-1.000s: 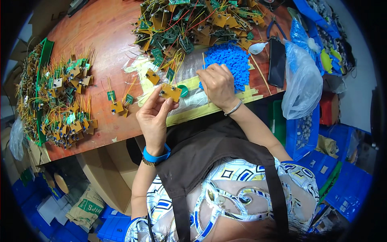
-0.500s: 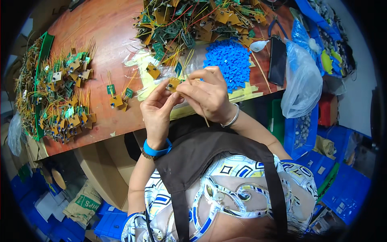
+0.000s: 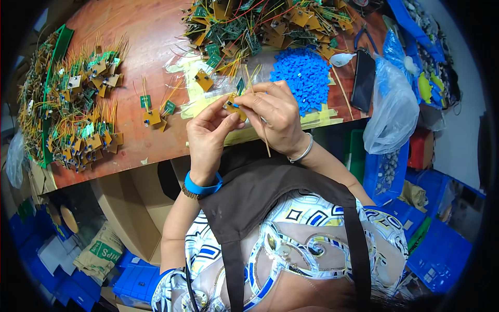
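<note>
Over the near edge of the table, my left hand [image 3: 209, 139] pinches a small tan circuit board [image 3: 238, 112] between thumb and fingers. My right hand [image 3: 276, 110] is closed around a thin wooden stick [image 3: 266, 142], which slants past its palm. The right fingertips touch the upper side of the board. A small green board [image 3: 240, 85] with wires shows just beyond the fingers; whether it is joined to the held board is unclear. Close by lies another tan board [image 3: 204, 80]. Right of the hands is a heap of small blue plastic pieces [image 3: 301, 78].
Wired boards [image 3: 86, 119] crowd the table's left side by a green divider [image 3: 54, 62]; a bigger pile [image 3: 260, 26] lies at the back. A phone [image 3: 363, 80], pliers [image 3: 366, 37] and a clear plastic bag [image 3: 391, 106] sit right. Below left stands a cardboard box [image 3: 135, 208].
The tan board has turned in my fingers, and more of its face shows. Both hands have shifted slightly right in the picture, while the whole view has moved a little.
</note>
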The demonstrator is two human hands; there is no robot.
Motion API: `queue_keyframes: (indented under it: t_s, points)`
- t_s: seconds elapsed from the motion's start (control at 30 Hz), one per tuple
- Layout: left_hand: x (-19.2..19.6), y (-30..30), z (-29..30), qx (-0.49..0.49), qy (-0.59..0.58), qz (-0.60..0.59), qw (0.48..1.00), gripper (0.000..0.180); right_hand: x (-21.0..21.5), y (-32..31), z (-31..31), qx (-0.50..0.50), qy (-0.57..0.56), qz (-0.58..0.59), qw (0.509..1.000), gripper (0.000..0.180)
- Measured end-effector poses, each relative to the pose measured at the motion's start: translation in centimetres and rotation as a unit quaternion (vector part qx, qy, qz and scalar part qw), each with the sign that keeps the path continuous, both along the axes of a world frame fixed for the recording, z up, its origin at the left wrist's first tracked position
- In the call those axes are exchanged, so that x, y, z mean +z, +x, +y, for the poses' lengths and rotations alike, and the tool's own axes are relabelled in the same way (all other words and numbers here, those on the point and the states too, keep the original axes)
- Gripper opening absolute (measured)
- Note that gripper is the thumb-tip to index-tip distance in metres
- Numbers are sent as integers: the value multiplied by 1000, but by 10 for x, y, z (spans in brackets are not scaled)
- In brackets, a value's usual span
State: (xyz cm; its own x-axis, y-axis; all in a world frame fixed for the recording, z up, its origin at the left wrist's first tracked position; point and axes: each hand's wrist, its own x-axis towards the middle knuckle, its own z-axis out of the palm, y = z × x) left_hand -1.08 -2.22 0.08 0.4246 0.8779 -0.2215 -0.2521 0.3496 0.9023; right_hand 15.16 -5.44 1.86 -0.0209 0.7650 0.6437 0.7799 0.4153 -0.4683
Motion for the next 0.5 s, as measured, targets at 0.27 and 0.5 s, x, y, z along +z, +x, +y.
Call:
queue_keyframes:
  t_s: [0.27, 0.5]
  points:
    - [1, 0, 0, -26, -4, 4, 1000, 39, -2, -3, -1, -10, -4, 23, 1000, 24]
    - [0, 1, -1, -34, 11, 2, 999, 37, -2, -4, -1, -14, -2, 36, 999, 24]
